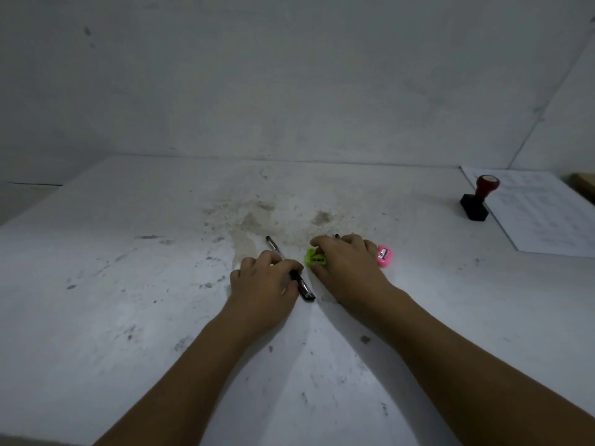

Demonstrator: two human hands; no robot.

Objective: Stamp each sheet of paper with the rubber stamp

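The left hand [262, 278] grips a black pen [302, 286]. The right hand [349, 268] curls over a green sharpener [315, 258]; grip unclear

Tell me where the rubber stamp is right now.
In the head view, the rubber stamp stands at the far right of the table, at the left edge of the paper, beyond the pink sharpener.

Dim, grainy, soft picture; wide-angle bending at edges.

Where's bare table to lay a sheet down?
Left of the left hand: wide bare table. Also between pink sharpener and rubber stamp. Crowded at centre: pen, green sharpener, right hand. Paper sheets fill the far right.
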